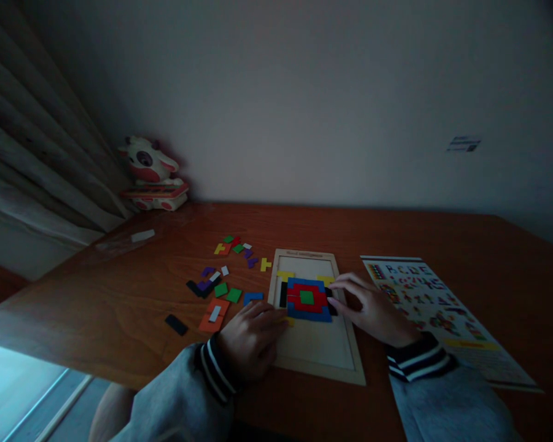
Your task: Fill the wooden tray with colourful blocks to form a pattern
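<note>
A light wooden puzzle board lies before me, partly filled. On it a blue frame of pieces surrounds red pieces and a green centre. Black and yellow pieces sit round the outside. At the board's left side, my left hand is curled, its fingertips on a yellow puzzle piece that they partly cover. My right hand reaches in from the right, thumb and forefinger at a black puzzle piece along the blue frame's right edge.
Loose coloured pieces lie left of the board, among them an orange pair, a black bar and green squares. A printed pattern sheet lies at the right. A cow-shaped toy keyboard stands at the back left by the curtain.
</note>
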`<action>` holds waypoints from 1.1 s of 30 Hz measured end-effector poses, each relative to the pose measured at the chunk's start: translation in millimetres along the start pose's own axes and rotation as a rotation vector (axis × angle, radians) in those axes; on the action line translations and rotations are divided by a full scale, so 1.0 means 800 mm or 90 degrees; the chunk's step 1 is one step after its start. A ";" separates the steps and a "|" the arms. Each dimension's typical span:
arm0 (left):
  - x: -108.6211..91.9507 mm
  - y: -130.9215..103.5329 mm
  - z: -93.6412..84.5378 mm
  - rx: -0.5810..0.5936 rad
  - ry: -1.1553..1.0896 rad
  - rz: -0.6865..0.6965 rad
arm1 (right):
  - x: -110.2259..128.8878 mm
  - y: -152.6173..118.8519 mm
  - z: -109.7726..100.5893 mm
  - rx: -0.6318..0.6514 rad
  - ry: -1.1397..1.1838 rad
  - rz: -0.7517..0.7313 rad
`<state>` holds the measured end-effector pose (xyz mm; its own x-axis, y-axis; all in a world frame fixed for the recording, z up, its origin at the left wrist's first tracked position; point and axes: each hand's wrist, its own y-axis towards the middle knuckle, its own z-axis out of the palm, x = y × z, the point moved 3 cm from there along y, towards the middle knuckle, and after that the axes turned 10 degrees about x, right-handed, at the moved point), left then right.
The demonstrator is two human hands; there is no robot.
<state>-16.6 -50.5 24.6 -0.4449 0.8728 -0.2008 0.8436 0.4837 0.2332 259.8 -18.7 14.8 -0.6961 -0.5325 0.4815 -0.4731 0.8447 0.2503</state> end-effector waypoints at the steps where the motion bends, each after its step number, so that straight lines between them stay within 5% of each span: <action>1: 0.001 -0.001 0.001 -0.005 0.002 0.002 | 0.000 0.000 0.001 0.005 -0.001 -0.001; 11: 0.006 -0.003 -0.006 -0.088 0.051 -0.035 | 0.004 0.000 0.005 0.050 -0.020 0.021; 19: 0.063 -0.039 -0.033 -0.187 0.138 -0.180 | -0.003 -0.003 0.009 0.097 -0.010 0.035; 26: 0.105 -0.077 -0.033 -0.209 0.145 -0.183 | -0.010 -0.004 0.014 0.086 -0.016 0.040; 33: 0.106 -0.073 -0.026 -0.165 0.106 -0.173 | -0.006 -0.003 0.017 0.086 -0.061 0.060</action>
<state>-109.6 -3.1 13.4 -0.7021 0.6989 -0.1365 0.5938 0.6804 0.4295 257.1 -18.4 0.7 -0.7862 -0.4589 0.4139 -0.4663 0.8800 0.0900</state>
